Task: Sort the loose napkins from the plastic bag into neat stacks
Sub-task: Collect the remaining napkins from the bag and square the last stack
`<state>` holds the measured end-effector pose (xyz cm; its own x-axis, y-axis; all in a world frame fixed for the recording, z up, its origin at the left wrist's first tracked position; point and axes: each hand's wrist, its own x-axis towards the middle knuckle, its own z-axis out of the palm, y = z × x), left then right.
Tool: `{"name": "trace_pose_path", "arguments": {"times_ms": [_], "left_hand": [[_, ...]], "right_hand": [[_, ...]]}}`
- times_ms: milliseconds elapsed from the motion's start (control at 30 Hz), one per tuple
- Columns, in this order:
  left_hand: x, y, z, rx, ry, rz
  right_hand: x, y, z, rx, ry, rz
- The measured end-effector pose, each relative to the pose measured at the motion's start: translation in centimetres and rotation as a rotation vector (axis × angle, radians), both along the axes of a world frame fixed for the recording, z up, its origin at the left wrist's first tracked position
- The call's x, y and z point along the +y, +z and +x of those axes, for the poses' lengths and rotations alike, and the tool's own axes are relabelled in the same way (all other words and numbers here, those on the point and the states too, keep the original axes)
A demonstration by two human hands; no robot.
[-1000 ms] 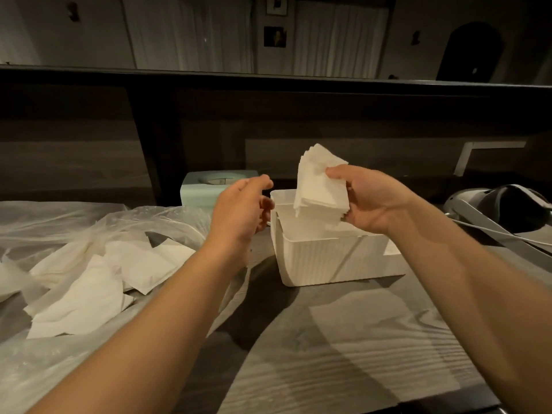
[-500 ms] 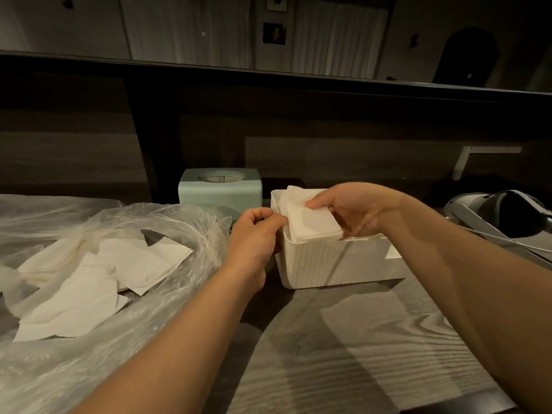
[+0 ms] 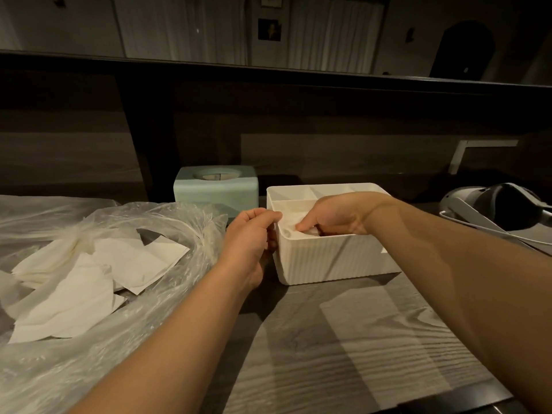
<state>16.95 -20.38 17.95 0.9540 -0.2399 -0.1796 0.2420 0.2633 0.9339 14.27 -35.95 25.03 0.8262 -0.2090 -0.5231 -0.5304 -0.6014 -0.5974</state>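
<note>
Down inside the front compartment of the white box, a stack of white napkins lies low against the left wall, pale and soft-edged, mostly hidden by the right hand. That hand reaches in from the right, its thumb stretched flat across the top of the stack and its fingers curled down into the compartment, out of sight; whether they grip the stack cannot be told. The left hand is at the box's left outer wall, its fingers curled, fingertips at the rim near the corner, nothing visibly held between them.

Left of the box, loose napkins lie scattered in overlapping, crooked sheets within a crumpled clear plastic bag spread on the grey wood-grain table. The box has ribbed sides and smaller compartments at the back. Behind it, to the left, stands a pale green tissue box with an oval opening on top. At the far right lies a grey headset with a cable. No writing or label can be read on anything.
</note>
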Motion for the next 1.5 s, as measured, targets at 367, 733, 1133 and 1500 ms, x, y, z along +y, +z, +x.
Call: {"name": "trace_pose_path", "arguments": {"times_ms": [367,733,1133,1500], "left_hand": [[0.0,-0.3,0.2,0.016,-0.008,-0.025],[0.1,-0.4,0.3,0.004,-0.023,-0.028],[-0.1,0.3,-0.7,-0.012,0.033,0.056],[2.8,4.5,-2.1,-0.101,-0.080,0.246]], "right_hand": [[0.5,-0.4,0.2,0.009,0.128,-0.346],[0.6,0.9,0.2,-0.386,0.389,-0.487],[2.1,0.1,-0.3,-0.258,0.439,-0.579],[5.3,-0.5,-2.7,-0.962,-0.080,-0.538]]}}
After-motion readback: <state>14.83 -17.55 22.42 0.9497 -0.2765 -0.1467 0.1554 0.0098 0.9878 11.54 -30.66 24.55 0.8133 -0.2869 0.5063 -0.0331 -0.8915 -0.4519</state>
